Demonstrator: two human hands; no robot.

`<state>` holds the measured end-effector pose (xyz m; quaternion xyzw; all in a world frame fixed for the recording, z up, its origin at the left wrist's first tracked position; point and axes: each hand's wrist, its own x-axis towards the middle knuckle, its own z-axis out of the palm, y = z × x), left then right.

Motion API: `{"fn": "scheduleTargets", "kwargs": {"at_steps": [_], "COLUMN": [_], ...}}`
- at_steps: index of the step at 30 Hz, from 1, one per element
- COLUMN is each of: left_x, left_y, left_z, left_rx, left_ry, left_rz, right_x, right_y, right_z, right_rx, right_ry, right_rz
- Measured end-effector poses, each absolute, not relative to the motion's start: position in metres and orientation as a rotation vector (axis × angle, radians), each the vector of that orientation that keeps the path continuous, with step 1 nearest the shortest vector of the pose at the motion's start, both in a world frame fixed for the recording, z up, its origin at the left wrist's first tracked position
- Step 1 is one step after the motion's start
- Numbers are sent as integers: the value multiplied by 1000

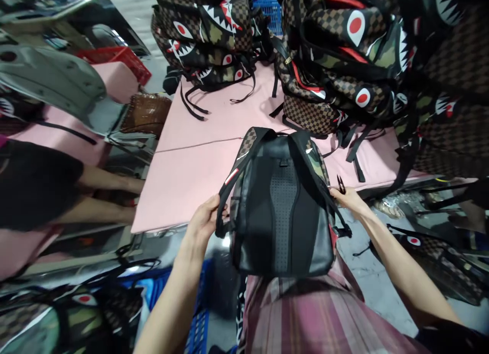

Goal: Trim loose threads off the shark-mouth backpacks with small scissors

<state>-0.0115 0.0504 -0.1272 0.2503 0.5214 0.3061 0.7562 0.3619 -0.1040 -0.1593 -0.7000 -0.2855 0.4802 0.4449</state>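
Note:
A black backpack [282, 206] with checkered and camouflage sides stands between my hands at the pink table's front edge, its padded back panel and shoulder straps facing me. My left hand [204, 219] is closed around the strap at its left side. At its right side my right hand [348, 200] pinches the backpack's edge near the other strap. Dark thread snips [341, 185] stick up from that same hand, points upward. The front of the backpack is hidden from me.
Stacked shark-face backpacks [214, 38] and a larger pile [344, 63] stand on the pink table [183, 175]. More bags lie low at both sides. A sewing machine [53, 84], a red crate [122, 61] and a seated person [38, 183] are at left. A blue crate [200, 313] stands below.

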Motion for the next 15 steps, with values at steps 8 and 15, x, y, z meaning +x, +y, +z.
{"fn": "scheduleTargets", "kwargs": {"at_steps": [8,15], "left_x": [-56,-63], "left_y": [18,25], "left_z": [-126,-126], "left_rx": [924,1284], "left_ry": [1360,1521], "left_rz": [722,879], "right_x": [372,413], "right_y": [-147,-141], "right_z": [-170,-145], "right_rx": [-1792,-2004], "right_ry": [-623,-675], "right_rz": [1110,406]}}
